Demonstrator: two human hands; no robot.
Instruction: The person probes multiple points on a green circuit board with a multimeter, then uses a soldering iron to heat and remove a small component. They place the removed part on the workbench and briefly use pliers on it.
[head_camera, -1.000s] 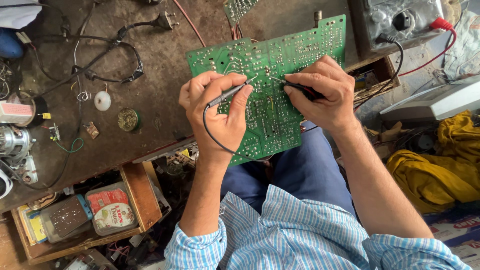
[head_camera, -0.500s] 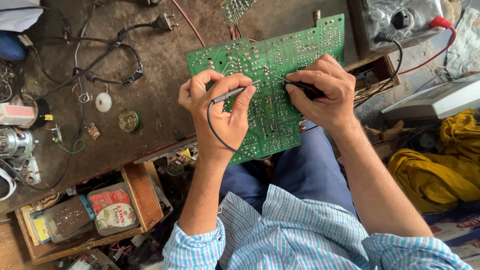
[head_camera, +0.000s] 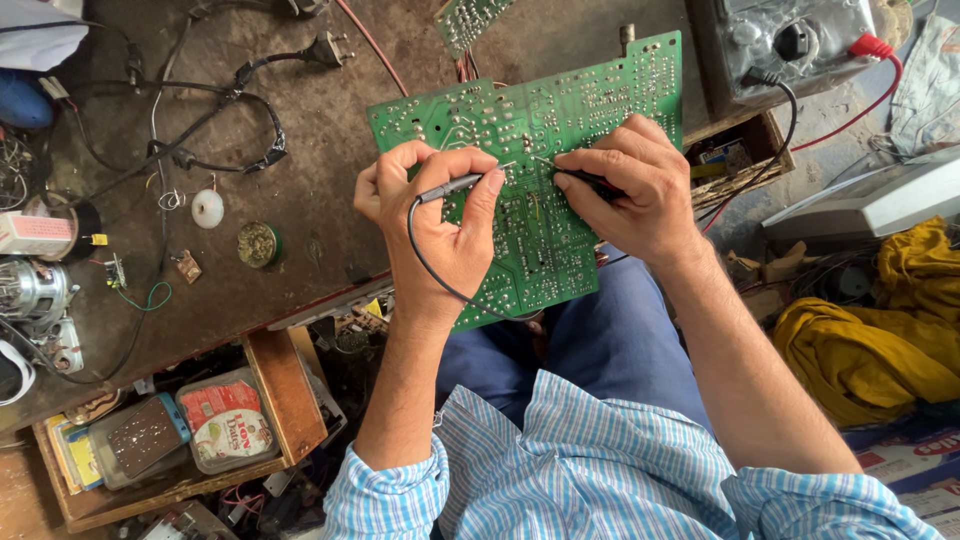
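Head view shows little change over the last second: both probe tips stay on the green circuit board (head_camera: 545, 215), the left one edging slightly along the solder side, so the probing carries on. Going left to right, the dusty bench (head_camera: 310, 200) holds a small motor (head_camera: 35, 290), black cables (head_camera: 200, 130) and a round tin (head_camera: 258, 244). The left hand (head_camera: 440, 225) pinches a grey probe (head_camera: 450, 186); the right hand (head_camera: 635, 190) grips a black probe (head_camera: 590, 181). The board leans on the bench edge over the person's lap. Yellow cloth (head_camera: 880, 340) lies at the far right, clear of the work.
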